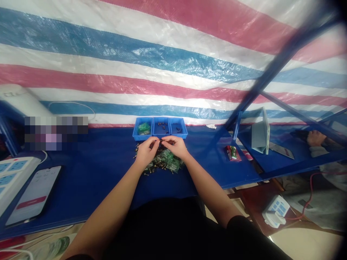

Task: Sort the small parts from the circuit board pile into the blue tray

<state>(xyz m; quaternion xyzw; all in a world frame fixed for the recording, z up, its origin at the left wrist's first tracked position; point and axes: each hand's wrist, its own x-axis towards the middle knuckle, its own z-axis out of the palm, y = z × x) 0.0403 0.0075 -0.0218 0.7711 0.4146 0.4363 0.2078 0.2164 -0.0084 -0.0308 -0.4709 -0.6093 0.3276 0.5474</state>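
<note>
Both forearms [114, 206] reach forward over the blue table [94, 177]. The left hand [145, 151] and right hand [176, 146] meet above the pile of green parts [166, 163]. Their fingertips are pinched narrow on a small dark piece [162, 140], just in front of the blue bins [159, 135]. Recommended: rest the wrists, grip lightly and work low over the pile.

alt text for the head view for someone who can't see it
The left hand and right hand pinch a small dark part between them above a pile of small green components on a blue table. Three blue bins stand just behind the pile, a phone lies far left, and a striped tarp hangs behind.
</note>
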